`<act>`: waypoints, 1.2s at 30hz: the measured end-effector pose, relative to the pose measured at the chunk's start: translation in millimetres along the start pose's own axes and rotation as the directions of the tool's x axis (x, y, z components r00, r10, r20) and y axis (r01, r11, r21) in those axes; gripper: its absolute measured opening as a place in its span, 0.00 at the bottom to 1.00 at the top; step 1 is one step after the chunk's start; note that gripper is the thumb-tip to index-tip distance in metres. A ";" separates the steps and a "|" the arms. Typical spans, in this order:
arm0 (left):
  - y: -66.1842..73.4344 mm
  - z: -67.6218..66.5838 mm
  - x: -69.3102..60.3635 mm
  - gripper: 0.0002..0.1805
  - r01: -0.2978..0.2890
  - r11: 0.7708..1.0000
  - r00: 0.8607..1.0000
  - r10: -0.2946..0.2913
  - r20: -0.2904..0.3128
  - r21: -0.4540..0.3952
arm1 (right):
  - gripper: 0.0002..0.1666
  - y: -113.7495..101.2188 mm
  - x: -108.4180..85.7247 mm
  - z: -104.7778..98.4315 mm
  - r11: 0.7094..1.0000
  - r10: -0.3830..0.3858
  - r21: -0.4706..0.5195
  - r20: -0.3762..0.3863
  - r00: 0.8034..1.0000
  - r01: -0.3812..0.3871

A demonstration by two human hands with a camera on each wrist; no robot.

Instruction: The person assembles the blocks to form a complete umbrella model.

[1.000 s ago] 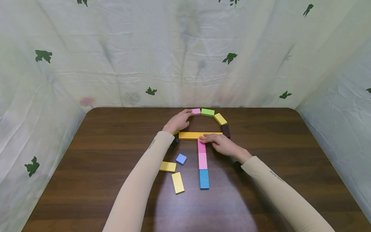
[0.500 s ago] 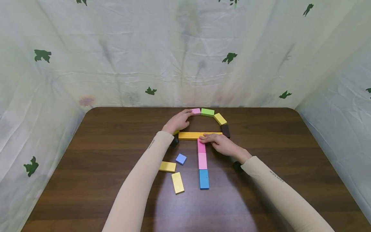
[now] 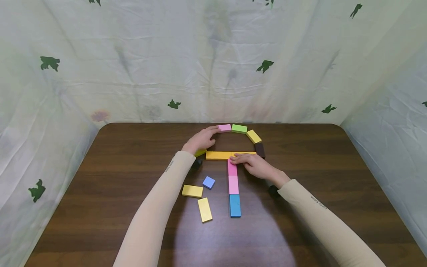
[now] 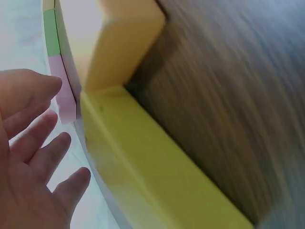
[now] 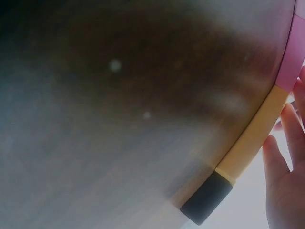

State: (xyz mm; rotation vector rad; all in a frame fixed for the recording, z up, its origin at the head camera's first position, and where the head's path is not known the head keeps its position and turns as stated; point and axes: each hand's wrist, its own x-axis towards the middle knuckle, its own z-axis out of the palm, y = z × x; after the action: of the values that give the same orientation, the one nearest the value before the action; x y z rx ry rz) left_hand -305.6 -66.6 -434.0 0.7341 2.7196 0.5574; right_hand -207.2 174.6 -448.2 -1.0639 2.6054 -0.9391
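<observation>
My left hand (image 3: 200, 140) has its fingertips at the left end of a light pink block (image 3: 224, 128). The fingers and thumb look spread in the left wrist view, gripping nothing. Under that wrist lies a yellow-green block (image 4: 157, 162), partly hidden in the head view. My right hand (image 3: 256, 166) rests its fingertips where the row of orange blocks (image 3: 218, 155) meets a bright pink block (image 3: 232, 170). Below it, another pink block (image 3: 233, 185) and a blue block (image 3: 235, 205) continue the column. An arch runs on through a green block (image 3: 239, 128), a yellow block (image 3: 254, 136) and a dark block (image 3: 260, 150).
A small blue block (image 3: 208, 182) and two pale yellow blocks (image 3: 192, 191) lie loose left of the column, close to the left forearm. The brown table (image 3: 317, 155) ends at the back against a white curtain (image 3: 213, 74) with leaf shapes.
My left hand and forearm have shifted slightly left, showing more of the yellow-green block and the nearby pale yellow block. The right hand stays in place.
</observation>
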 end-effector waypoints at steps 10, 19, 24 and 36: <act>-12.7 -7.6 -20.5 0.29 -0.050 0.997 0.998 0.047 -0.044 -0.057 | 0.26 -0.6 -0.7 -0.7 1.000 0.005 0.006 0.004 1.000 -0.005; -18.6 -13.5 -49.7 0.27 -0.108 0.993 0.994 0.106 -0.038 -0.052 | 0.26 1.3 0.1 0.6 1.000 0.001 0.001 -0.001 1.000 -0.001; -22.1 -13.5 -65.1 0.25 -0.144 0.988 0.988 0.141 -0.055 -0.054 | 0.27 2.1 0.1 0.2 0.999 0.034 0.011 0.004 0.999 -0.034; -31.8 -9.7 -87.0 0.25 -0.165 0.984 0.986 0.163 -0.045 -0.063 | 0.27 -0.7 -0.3 -0.2 1.000 0.014 0.005 -0.003 1.000 -0.014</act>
State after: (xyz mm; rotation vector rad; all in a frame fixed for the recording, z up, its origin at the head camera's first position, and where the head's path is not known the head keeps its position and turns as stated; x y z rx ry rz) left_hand -249.7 -140.7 -425.5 0.9453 2.6775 0.7023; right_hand -206.6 174.5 -447.6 -1.0426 2.6080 -0.9453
